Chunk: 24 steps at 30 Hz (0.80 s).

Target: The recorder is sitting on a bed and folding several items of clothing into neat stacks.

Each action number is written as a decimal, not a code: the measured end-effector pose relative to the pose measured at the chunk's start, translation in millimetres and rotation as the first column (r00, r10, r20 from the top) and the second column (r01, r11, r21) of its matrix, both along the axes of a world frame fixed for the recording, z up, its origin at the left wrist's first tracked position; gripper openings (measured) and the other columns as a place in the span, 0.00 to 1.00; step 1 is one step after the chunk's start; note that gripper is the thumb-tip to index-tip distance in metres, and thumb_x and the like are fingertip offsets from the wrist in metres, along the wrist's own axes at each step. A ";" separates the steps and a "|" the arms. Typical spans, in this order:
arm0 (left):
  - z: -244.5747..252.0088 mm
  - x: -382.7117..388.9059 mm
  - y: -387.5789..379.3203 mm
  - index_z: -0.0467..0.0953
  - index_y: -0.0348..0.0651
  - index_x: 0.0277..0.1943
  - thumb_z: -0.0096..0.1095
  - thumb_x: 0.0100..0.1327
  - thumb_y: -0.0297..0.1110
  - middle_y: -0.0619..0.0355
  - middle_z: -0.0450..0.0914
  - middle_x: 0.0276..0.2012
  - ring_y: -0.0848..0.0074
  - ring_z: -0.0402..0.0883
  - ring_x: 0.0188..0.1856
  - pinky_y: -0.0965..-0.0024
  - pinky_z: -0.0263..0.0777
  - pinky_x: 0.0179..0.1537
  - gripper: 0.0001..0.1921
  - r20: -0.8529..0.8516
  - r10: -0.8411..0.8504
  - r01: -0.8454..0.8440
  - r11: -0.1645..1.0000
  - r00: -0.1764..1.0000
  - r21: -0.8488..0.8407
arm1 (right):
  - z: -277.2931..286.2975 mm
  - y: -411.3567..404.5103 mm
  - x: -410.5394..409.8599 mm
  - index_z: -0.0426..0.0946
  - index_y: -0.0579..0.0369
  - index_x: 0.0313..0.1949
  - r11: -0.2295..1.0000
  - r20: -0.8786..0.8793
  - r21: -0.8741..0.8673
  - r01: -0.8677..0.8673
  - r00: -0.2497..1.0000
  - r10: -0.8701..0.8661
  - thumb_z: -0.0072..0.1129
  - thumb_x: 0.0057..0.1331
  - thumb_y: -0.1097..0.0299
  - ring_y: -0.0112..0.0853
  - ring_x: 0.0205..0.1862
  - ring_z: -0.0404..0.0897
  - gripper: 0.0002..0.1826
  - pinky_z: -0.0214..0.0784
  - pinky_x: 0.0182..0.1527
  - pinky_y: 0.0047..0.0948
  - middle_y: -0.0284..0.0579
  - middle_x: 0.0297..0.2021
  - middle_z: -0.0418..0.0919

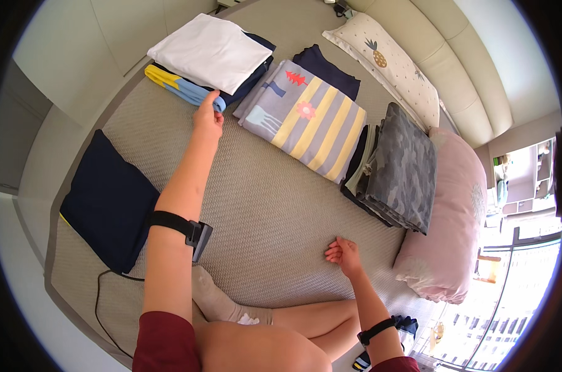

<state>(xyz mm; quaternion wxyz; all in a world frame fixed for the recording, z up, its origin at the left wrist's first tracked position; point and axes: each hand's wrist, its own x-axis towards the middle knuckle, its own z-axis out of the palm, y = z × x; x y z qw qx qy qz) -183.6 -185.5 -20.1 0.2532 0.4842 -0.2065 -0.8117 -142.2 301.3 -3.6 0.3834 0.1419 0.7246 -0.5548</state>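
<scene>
Reaching forward, my left hand (208, 115) touches the near corner of a stack of folded clothes, its thumb by the folded white shirt (211, 51) on top. Blue-and-yellow cloth (183, 88) and dark cloth lie under that shirt; whether the fingers pinch any layer is unclear. My right hand (344, 255) hangs over the bedspread with fingers curled and nothing visible in it. Beyond it are a folded striped blanket (309, 121) and a stack topped by grey camouflage cloth (402, 162). Folded navy cloth (109, 200) lies at the left.
A rolled pink quilt (448, 223) lies at the right, near the padded headboard (462, 83) and a pineapple-print pillow (388, 60). Folded navy cloth (330, 72) sits behind the striped blanket. A thin black cable (98, 297) runs along the left. My bent legs are at the bottom.
</scene>
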 end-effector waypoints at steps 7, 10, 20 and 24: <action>12.7 63.3 -18.8 0.67 0.48 0.31 0.70 0.44 0.43 0.63 0.62 0.24 0.78 0.58 0.18 0.76 0.54 0.26 0.18 -0.149 0.108 -0.099 0.993 0.983 0.065 | -5.9 4.1 -0.9 0.73 0.64 0.31 1.000 0.008 -0.006 0.018 1.000 -0.018 0.45 0.70 0.59 0.34 0.22 0.80 0.19 0.73 0.24 0.26 0.51 0.23 0.79; 18.0 85.4 -17.5 0.67 0.45 0.30 0.69 0.43 0.45 0.62 0.62 0.24 0.78 0.59 0.23 0.75 0.56 0.26 0.19 -0.051 0.170 -0.159 0.973 0.984 0.165 | -4.2 3.6 -2.1 0.73 0.64 0.31 1.000 0.017 -0.011 0.023 1.000 -0.022 0.46 0.69 0.59 0.34 0.22 0.80 0.19 0.73 0.24 0.26 0.52 0.23 0.79; 37.0 127.3 1.2 0.71 0.44 0.45 0.61 0.53 0.45 0.56 0.69 0.42 0.70 0.70 0.41 0.66 0.69 0.47 0.20 0.039 0.261 -0.263 0.936 0.965 0.233 | 0.2 -6.4 4.3 0.73 0.63 0.30 0.998 -0.048 0.008 0.063 0.997 -0.062 0.45 0.69 0.60 0.33 0.20 0.79 0.18 0.72 0.23 0.24 0.51 0.23 0.79; 29.6 156.8 -27.1 0.72 0.42 0.44 0.59 0.55 0.46 0.57 0.73 0.41 0.69 0.72 0.43 0.64 0.69 0.49 0.19 0.042 0.294 -0.297 0.946 0.955 0.129 | 0.4 -11.3 10.6 0.73 0.63 0.30 0.997 -0.128 0.035 0.066 0.990 -0.061 0.44 0.69 0.60 0.32 0.19 0.78 0.18 0.71 0.21 0.24 0.50 0.22 0.79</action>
